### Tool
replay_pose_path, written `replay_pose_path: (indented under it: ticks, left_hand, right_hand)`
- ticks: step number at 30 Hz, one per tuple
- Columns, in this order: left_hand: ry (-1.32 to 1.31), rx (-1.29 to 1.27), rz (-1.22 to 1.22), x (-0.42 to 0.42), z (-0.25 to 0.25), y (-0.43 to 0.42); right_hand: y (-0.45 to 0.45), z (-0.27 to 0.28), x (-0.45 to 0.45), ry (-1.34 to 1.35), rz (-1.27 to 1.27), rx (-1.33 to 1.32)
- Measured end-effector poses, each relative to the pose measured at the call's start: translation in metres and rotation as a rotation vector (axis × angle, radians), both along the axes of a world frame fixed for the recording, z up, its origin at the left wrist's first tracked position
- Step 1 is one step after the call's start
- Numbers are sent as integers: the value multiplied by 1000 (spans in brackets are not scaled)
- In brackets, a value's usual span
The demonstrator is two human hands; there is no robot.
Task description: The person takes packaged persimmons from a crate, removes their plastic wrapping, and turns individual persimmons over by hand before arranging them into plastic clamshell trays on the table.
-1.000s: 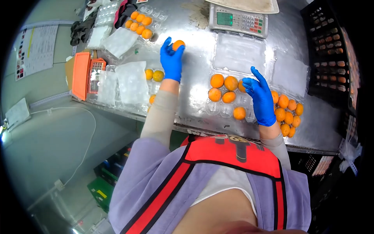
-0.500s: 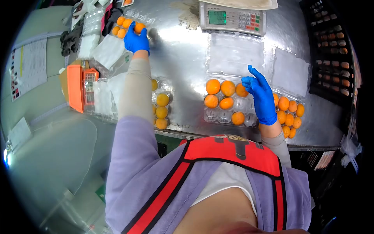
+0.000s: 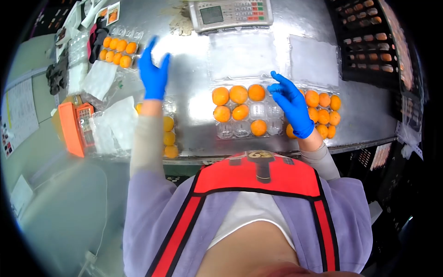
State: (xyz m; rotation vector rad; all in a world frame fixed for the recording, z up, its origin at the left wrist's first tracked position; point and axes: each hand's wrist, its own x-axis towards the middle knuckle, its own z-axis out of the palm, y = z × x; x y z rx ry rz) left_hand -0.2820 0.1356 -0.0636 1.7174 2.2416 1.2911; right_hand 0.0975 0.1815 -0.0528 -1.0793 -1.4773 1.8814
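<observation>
My left hand (image 3: 154, 71), in a blue glove, is raised over the steel table with its fingers spread and nothing in them. Up and left of it lies a clear tray (image 3: 134, 33) with two rows of round orange fruits (image 3: 121, 45). Below, my left forearm partly covers another clear tray of fruits (image 3: 169, 137). My right hand (image 3: 293, 106), gloved in blue too, hovers at the right end of a part-filled clear tray (image 3: 225, 131). Its fingers are loosely bent and apart, with no fruit visible in them. Beyond that hand sits a fuller fruit tray (image 3: 323, 112), partly hidden.
A weighing scale (image 3: 230, 14) stands at the back. White-lined clear trays (image 3: 242, 55) lie before it. A black crate (image 3: 369, 46) borders the right side. On the left are an orange basket (image 3: 71, 129), plastic packaging (image 3: 99, 78) and dark cloth (image 3: 56, 76).
My left hand has left the fruits in the far-left tray and drawn back with open fingers. My right hand stays near its tray. The view has shifted, and the scale's green display now looks dark.
</observation>
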Motion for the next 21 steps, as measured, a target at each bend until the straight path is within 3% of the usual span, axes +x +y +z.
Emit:
replay_pose_path:
  ticks: [3, 4, 6, 9, 13, 19, 21]
  left_hand:
    - [-129, -159, -277, 109, 24, -42]
    - [-94, -271, -478, 138, 40, -49]
    - [30, -344, -650, 187, 46, -65]
    - [236, -495, -722, 223, 24, -79]
    - [451, -389, -662, 235, -11, -80]
    - [236, -396, -610, 231, 22, -77]
    - [-268, -370, -610, 223, 47, -75]
  right_hand:
    - [-13, 0, 11, -65, 16, 2]
    - [-16, -2, 14, -72, 20, -1]
    - [-21, -5, 18, -70, 29, 13]
    - [-30, -3, 22, -44, 21, -5]
    - [-38, -4, 28, -28, 28, 23]
    - [-48, -2, 42, -39, -17, 95]
    - [-51, 2, 45, 3, -57, 78]
